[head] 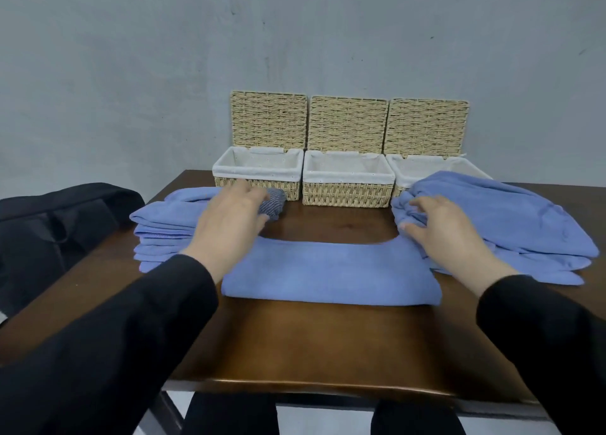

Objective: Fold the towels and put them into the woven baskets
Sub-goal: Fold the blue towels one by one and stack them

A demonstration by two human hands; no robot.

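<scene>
Towels dominate the table in the single head view. One blue towel lies folded into a long band at the middle of the dark wooden table, its long axis running left to right across the person's front, its folded edge toward the near side. A stack of blue towels sits at the left, a looser pile of blue towels at the right. Three woven baskets stand in a row at the back against the wall, lids raised, white liners showing: left basket, middle basket, right basket, the last partly hidden by the pile. No towel is visible in any basket.

The left hand hovers over the band's left end, fingers loosely bent and reaching toward a small grey striped cloth; whether it grips anything cannot be told. The right hand rests on the band's right end beside the pile, fingers slightly spread and nearly straight, nothing pinched.

Judgement: the band is too long for a basket and needs folding across its length. Good practice would be to hold both corners of one end, carry it squarely onto the other end, align the edges, then press flat. A black bag lies off the table's left edge.
</scene>
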